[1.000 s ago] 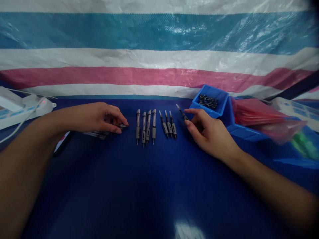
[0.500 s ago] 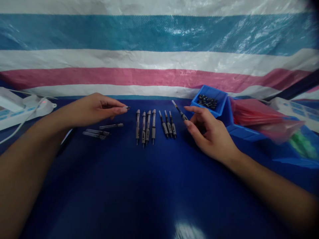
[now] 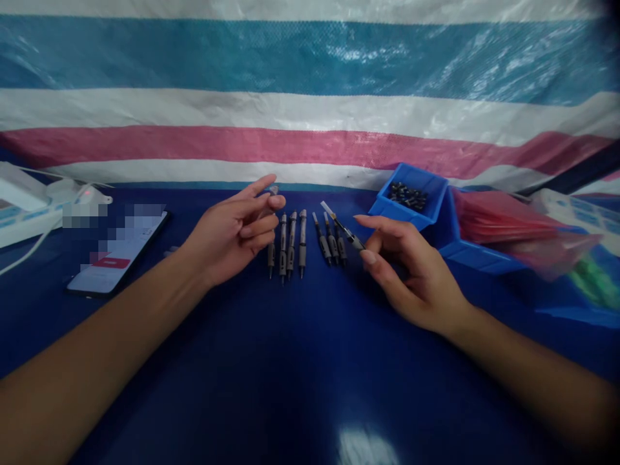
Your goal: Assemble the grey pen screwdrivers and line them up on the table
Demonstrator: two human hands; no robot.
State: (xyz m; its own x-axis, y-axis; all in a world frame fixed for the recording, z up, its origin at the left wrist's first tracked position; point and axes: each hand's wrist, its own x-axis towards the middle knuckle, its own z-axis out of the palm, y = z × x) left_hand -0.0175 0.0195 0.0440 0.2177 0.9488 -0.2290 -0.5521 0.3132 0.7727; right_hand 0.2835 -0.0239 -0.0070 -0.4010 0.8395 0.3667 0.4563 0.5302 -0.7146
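My left hand (image 3: pixel 230 239) is above the table, its fingers closed on a clear pen barrel (image 3: pixel 274 190); most of the barrel is hidden by the fingers. Between thumb and fingers, my right hand (image 3: pixel 414 274) holds a pen refill with a grey grip (image 3: pixel 345 227), its pale end tilted up to the left. Several assembled pens (image 3: pixel 291 248) lie side by side between the hands, the leftmost partly covered by my left hand. To their right lie three refills with grey grips (image 3: pixel 332 248). More clear barrels (image 3: pixel 171 250) show only slightly behind my left wrist.
A blue bin (image 3: pixel 378 205) with small dark parts stands behind my right hand. Farther right are red plastic bags (image 3: pixel 504 216) and a green bag (image 3: pixel 598 281) in blue bins. A phone (image 3: pixel 113 271) and a white power strip (image 3: pixel 43 216) lie on the left.
My left hand has moved right with the clear barrel, turning it more upright and uncovering the phone. The refill in my right hand has shifted slightly left and down.
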